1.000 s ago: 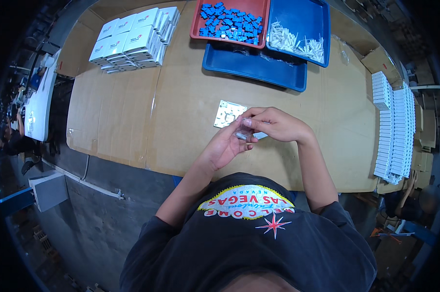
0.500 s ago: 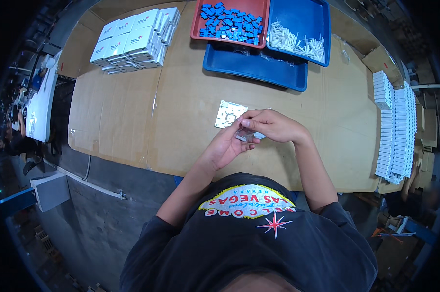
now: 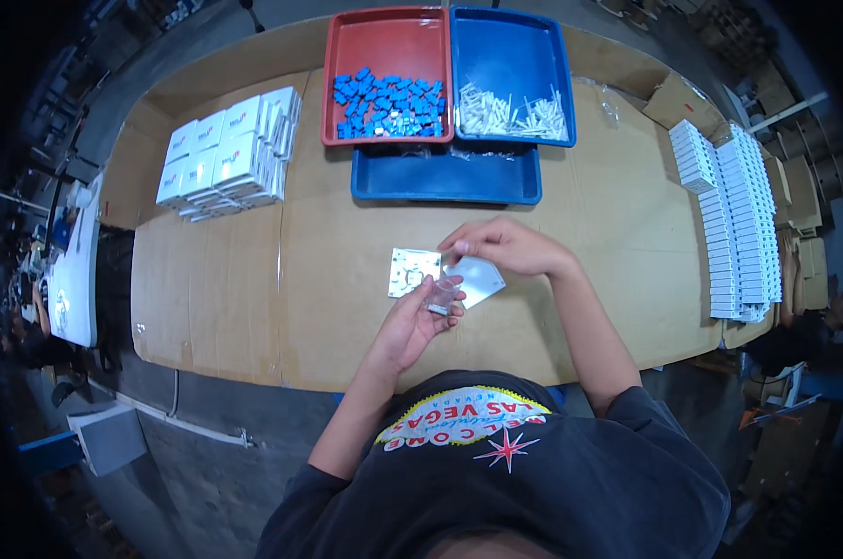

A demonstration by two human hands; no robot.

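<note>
My left hand (image 3: 410,334) is closed round a small clear plastic bag (image 3: 443,296), with a small greyish piece at its lower end. Just right of it and farther off, my right hand (image 3: 513,246) has its thumb and fingertips drawn together; whether anything is between them is hidden. Beneath the hands lie two flat white pieces on the cardboard. One is a square panel (image 3: 404,270) with cut-outs and small fittings, beyond my left fingertips. The other is a smooth white plate (image 3: 478,282), set at an angle below my right hand and partly behind the bag.
A red tray (image 3: 389,42) of blue connector-like parts and a blue tray (image 3: 510,56) of white slender pieces rest partly over another blue tray (image 3: 446,177). White boxes (image 3: 218,158) are stacked left, white pieces in rows (image 3: 747,224) right. Cardboard (image 3: 226,317) covers the table.
My hands have come apart, the right drawing away from the bag in my left. More of the white plate shows. The whole view has shifted, with the trays appearing lower.
</note>
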